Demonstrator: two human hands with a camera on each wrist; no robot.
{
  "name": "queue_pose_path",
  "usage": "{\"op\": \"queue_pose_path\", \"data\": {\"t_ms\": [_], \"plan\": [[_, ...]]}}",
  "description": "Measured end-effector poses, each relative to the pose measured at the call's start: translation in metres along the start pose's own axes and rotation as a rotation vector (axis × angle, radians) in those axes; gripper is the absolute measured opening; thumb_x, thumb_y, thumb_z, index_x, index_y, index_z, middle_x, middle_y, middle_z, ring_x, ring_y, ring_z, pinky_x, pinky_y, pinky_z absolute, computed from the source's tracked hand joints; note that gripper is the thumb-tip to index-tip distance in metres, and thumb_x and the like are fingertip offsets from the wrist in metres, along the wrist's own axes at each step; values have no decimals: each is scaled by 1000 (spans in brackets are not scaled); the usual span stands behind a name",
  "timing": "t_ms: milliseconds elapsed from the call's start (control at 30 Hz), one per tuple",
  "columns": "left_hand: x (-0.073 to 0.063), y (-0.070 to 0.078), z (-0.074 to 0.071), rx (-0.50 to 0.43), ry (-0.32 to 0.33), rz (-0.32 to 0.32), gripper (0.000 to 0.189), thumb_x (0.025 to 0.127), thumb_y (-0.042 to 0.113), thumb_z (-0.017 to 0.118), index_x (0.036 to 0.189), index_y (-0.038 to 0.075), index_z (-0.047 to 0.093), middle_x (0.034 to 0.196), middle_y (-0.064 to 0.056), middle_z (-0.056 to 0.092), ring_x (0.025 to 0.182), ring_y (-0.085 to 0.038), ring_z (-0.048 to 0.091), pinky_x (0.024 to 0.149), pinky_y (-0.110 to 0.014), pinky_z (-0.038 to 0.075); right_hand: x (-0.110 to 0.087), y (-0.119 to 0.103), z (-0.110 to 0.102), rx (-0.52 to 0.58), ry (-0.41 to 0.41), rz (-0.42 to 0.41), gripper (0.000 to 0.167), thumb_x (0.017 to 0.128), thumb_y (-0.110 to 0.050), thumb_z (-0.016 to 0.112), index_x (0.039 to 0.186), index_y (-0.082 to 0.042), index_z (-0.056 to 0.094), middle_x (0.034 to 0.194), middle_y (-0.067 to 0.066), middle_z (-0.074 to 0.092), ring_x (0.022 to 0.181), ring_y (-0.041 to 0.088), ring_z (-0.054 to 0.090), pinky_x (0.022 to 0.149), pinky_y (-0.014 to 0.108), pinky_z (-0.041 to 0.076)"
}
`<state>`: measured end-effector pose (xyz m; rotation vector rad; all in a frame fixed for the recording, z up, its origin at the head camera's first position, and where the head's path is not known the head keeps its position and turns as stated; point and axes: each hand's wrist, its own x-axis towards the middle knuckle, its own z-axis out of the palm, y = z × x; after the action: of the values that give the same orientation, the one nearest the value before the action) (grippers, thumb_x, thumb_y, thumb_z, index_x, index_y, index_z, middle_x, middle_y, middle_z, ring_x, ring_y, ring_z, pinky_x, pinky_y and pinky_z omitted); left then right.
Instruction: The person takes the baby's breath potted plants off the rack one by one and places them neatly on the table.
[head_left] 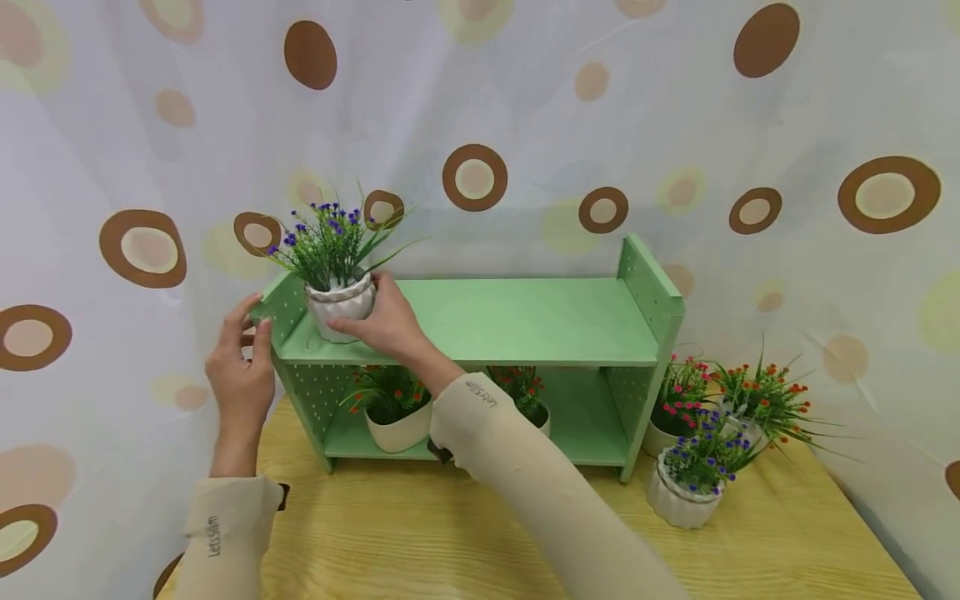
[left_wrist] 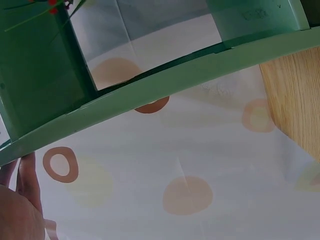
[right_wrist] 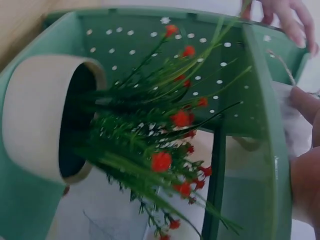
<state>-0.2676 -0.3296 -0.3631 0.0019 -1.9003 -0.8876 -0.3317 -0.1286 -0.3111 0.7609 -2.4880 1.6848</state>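
My right hand grips a white fluted pot of purple flowers, thumb in front and fingers along its right side. The pot stands upright at the left end of the upper board of a green two-tier shelf. My left hand holds the top of the shelf's left side panel; in the right wrist view its fingertips come over the panel edge. Beneath, on the lower tier, stands a cream pot with red flowers, seen close in the right wrist view.
Another pot of red flowers on the lower tier is partly hidden by my right sleeve. Right of the shelf, on the wooden table, stand a white pot with purple flowers and two pots with pink and orange-red flowers. A patterned curtain hangs behind.
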Motion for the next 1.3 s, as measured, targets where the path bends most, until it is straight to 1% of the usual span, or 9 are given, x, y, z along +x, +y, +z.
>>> {"op": "queue_pose_path", "data": {"t_ms": [167,333,467,533,700,767,967,1133,1300], "plan": [[-1,0,1,3,6,3,37,107,23,59,144,24,62,118,-22,74,85,19,50,66,-12,36,-1,1,-1,-116,43,-21,86,88,-39,82,154,-6,37,139,13,57,114,25,61,90,36,52],[-2,1,2,-2,8,-3,38,107,23,59,144,24,62,119,-22,74,85,18,50,65,-11,36,-3,0,-3,-166,45,33,97,84,-48,84,159,-9,35,149,14,46,122,26,55,96,39,51],[-3,1,3,-6,12,-2,37,107,23,59,144,25,63,119,-22,74,86,18,51,64,-11,36,-5,1,-8,-134,27,58,100,83,-48,85,160,-9,34,151,16,41,119,25,54,94,38,51],[-2,1,3,-8,13,1,37,107,23,59,144,25,63,119,-22,74,86,18,51,64,-11,36,-6,2,-11,-90,16,44,96,83,-44,86,157,-7,37,148,15,46,117,25,56,93,38,52],[-1,1,3,-18,15,1,37,107,23,59,144,25,63,118,-22,74,86,17,52,64,-10,37,-9,2,-22,-62,-21,33,95,83,-40,87,157,-6,37,150,13,52,133,28,56,103,43,51],[-1,1,3,-21,18,1,37,107,23,59,144,26,63,118,-22,74,86,17,52,64,-10,37,-13,2,-27,-84,-27,41,99,83,-43,87,159,-7,35,154,13,50,137,29,53,106,44,50],[0,1,0,-24,27,1,37,107,23,59,143,26,64,117,-22,74,85,16,53,64,-10,37,-26,7,-43,-84,-18,14,96,83,-42,87,157,-7,37,148,12,53,131,27,57,102,43,52],[-2,1,1,-26,21,0,37,107,22,59,143,25,63,119,-23,74,85,15,52,64,-10,37,-42,14,-59,-42,-10,11,101,83,-41,87,161,-8,32,152,11,51,134,27,55,104,45,51],[-2,1,1,-23,20,1,37,107,22,59,143,25,63,120,-22,74,86,16,52,64,-10,37,-58,18,-74,46,1,28,100,83,-37,88,160,-9,32,144,11,55,122,26,63,95,41,56]]}}
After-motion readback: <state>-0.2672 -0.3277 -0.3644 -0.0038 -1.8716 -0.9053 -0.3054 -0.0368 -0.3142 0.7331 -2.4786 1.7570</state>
